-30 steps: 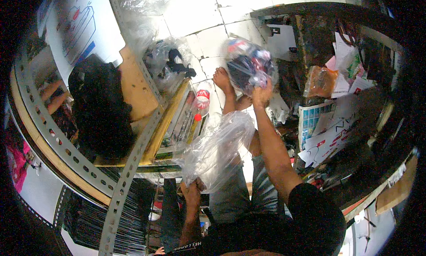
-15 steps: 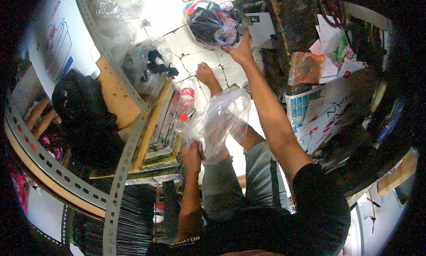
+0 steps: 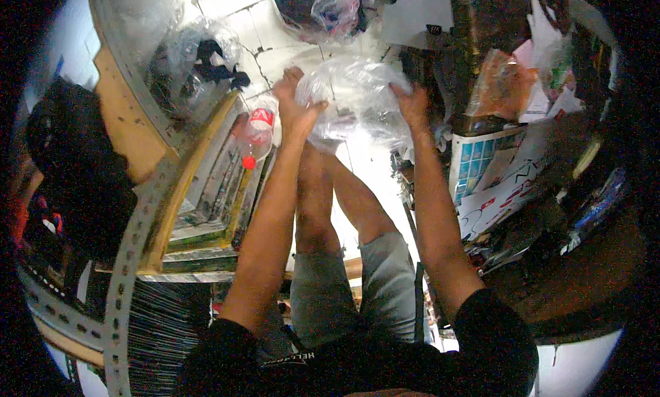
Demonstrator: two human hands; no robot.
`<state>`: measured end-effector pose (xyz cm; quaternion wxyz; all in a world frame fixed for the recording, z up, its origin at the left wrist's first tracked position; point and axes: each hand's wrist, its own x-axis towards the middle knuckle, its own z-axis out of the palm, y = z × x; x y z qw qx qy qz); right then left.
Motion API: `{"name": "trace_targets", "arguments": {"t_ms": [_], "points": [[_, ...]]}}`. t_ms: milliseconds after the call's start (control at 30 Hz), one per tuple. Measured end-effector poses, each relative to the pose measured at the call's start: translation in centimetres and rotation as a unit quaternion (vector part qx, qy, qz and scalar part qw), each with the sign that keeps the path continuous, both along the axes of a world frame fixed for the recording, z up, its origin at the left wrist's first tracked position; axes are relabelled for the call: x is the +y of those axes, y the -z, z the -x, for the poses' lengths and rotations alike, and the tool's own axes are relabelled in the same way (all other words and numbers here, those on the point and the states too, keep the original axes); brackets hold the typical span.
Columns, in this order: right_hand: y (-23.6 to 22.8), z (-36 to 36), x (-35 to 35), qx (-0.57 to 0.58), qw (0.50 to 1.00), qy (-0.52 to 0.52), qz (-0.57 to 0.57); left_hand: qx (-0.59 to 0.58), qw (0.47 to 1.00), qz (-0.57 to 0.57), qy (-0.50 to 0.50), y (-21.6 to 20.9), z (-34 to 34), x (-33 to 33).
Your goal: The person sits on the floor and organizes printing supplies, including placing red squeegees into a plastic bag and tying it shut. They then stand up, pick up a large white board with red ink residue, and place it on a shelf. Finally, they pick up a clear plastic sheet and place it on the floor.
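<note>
A clear plastic bag (image 3: 361, 98) is stretched between my hands above the floor and my bare foot. My left hand (image 3: 300, 115) is closed on the bag's left side, its thumb pointing inward. On the opposite side, my right hand (image 3: 412, 105) pinches the bag's edge. The bag is see-through and looks empty. Beyond it, a full plastic bag (image 3: 320, 12) with dark, partly coloured contents rests on the floor, cut off by the upper edge of the view.
Left of my arm are a clear bottle (image 3: 258, 132) with a red label and cap, and stacked yellow-edged frames (image 3: 199, 191). Another plastic bag with dark cloth (image 3: 213, 63) lies farther off. An orange packet (image 3: 498, 84) and papers (image 3: 509, 180) crowd the right side.
My right hand has let go of the full bag and come back to grip the clear bag. My left hand has moved forward, carrying the clear bag away from my lap. The view has shifted.
</note>
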<state>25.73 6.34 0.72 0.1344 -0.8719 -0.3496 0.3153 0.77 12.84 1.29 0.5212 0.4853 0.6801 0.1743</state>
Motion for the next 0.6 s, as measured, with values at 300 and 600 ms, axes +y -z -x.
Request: {"name": "trace_targets", "arguments": {"t_ms": [300, 600], "points": [[0.3, 0.1, 1.5, -0.045, 0.992, 0.015, 0.113, 0.206, 0.971, -0.026, 0.121, 5.9, -4.5, 0.5], [1.3, -0.1, 7.1, -0.217, 0.968, 0.036, -0.122, 0.19, 0.971, -0.019, 0.143, 7.3, -4.5, -1.1]]}}
